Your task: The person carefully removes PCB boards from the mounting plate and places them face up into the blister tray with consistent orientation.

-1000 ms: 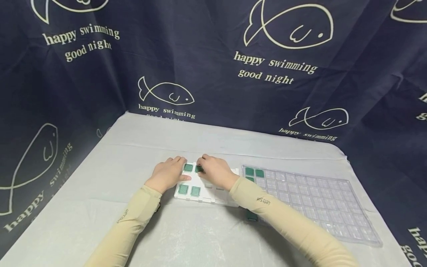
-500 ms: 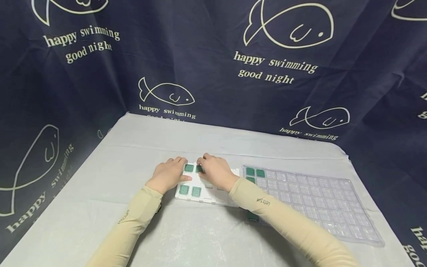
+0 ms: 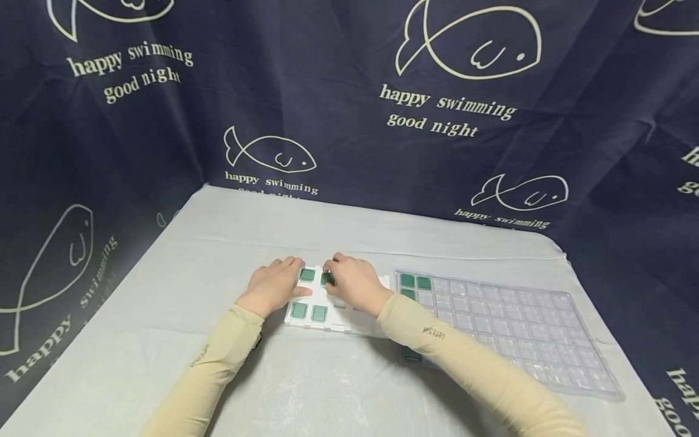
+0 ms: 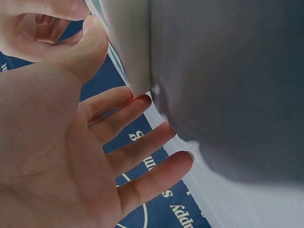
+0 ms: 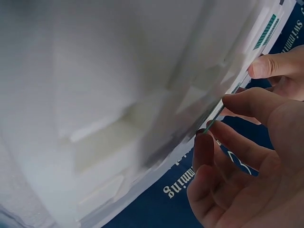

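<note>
A white tray (image 3: pixel 319 296) with square recesses lies mid-table. Several small green square circuit boards (image 3: pixel 298 310) sit in it. My left hand (image 3: pixel 271 285) rests at the tray's left end, thumb on its top and fingers along the far left edge; in the left wrist view the fingers (image 4: pixel 137 152) are spread and nearly straight. Over the tray's back row, my right hand (image 3: pixel 356 282) pinches another green circuit board (image 3: pixel 327 278) between thumb and fingers. In the right wrist view that board (image 5: pixel 214 119) is seen edge-on and tilted at the fingertips. My right hand hides part of the tray.
To the right lies a clear plastic tray (image 3: pixel 491 321) with many compartments, several green boards (image 3: pixel 408 281) in its left part. My right forearm (image 3: pixel 464 364) crosses over its near left corner. A dark blue curtain (image 3: pixel 349 121) with fish prints hangs behind the table.
The pinched circuit board has shifted slightly and tilts a little more in the right hand. The left hand and the white tray have stayed in place.
</note>
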Demonstrator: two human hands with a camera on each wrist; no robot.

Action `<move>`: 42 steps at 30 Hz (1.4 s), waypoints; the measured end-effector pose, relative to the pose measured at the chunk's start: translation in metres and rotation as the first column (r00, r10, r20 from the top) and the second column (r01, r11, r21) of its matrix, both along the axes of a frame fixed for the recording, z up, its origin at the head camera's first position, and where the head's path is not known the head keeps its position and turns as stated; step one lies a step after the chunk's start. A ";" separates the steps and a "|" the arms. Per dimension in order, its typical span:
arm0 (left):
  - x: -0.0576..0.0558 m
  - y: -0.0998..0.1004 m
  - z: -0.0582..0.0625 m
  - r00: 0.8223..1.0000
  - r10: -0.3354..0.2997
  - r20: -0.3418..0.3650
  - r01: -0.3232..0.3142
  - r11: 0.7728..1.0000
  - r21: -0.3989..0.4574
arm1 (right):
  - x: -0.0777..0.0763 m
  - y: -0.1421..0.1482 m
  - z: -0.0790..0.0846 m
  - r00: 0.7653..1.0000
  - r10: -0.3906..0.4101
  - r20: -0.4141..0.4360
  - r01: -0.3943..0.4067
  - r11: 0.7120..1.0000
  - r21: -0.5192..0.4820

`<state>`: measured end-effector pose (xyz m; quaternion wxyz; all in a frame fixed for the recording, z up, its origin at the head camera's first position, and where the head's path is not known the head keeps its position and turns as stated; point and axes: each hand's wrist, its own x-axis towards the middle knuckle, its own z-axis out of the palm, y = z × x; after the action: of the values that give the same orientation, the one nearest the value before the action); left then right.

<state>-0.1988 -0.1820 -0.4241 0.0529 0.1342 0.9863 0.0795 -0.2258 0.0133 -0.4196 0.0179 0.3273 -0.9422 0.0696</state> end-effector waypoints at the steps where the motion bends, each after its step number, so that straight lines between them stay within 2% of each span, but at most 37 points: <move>1: 0.000 0.000 0.000 1.000 0.001 0.000 -0.001 1.000 -0.002 | 0.000 0.001 0.000 1.000 0.003 0.001 -0.003 1.000 -0.002; 19: -0.001 0.000 -0.003 1.000 -0.005 0.001 0.005 1.000 -0.012 | 0.019 0.018 0.005 0.998 0.018 -0.057 -0.018 1.000 0.003; 29: 0.001 0.000 -0.002 1.000 0.000 0.006 0.000 1.000 0.015 | 0.027 0.038 0.007 0.998 0.008 -0.061 -0.008 1.000 0.002; 38: 0.000 -0.001 -0.003 1.000 0.003 0.011 -0.003 1.000 0.026 | 0.029 0.063 0.008 0.993 -0.031 -0.117 0.031 1.000 -0.003; 42: 0.000 -0.001 -0.003 1.000 -0.003 0.009 0.002 1.000 0.027 | 0.030 0.075 0.009 0.994 -0.056 -0.097 0.055 0.998 -0.016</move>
<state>-0.1993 -0.1832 -0.4268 0.0557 0.1357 0.9847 0.0936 -0.1954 0.0887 -0.4108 0.0680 0.3038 -0.9485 0.0592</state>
